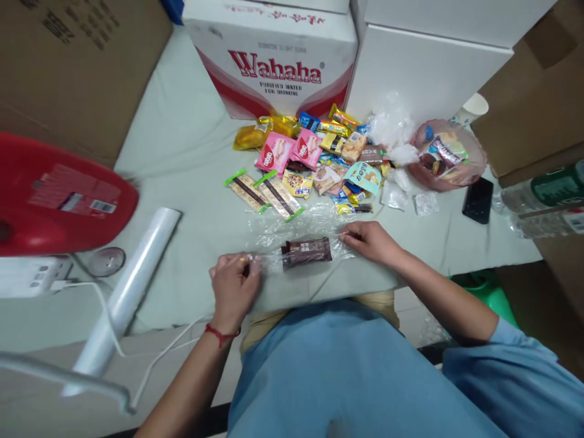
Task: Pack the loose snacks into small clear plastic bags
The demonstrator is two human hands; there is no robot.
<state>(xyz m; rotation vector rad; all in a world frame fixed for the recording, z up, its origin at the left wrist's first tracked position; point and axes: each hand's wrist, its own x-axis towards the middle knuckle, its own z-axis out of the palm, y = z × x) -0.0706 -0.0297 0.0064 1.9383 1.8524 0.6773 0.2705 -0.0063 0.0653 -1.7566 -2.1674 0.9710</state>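
A dark brown snack bar (306, 252) lies inside a clear plastic bag (292, 234) near the table's front edge. My left hand (233, 285) is closed, pinching the bag's left end. My right hand (371, 241) pinches the bag's right end, fingers pressed together. Behind the bag lies a pile of wrapped snacks (314, 161), with two pink packets (289, 150) and two green-edged long bars (263, 193).
A roll of clear film (130, 286) lies at the left beside a red appliance (55, 194). A Wahaha carton (274, 58) and a white box (424, 67) stand at the back. A pink bag of snacks (447, 155), a black phone (477, 199) and bottles (547, 194) are at the right.
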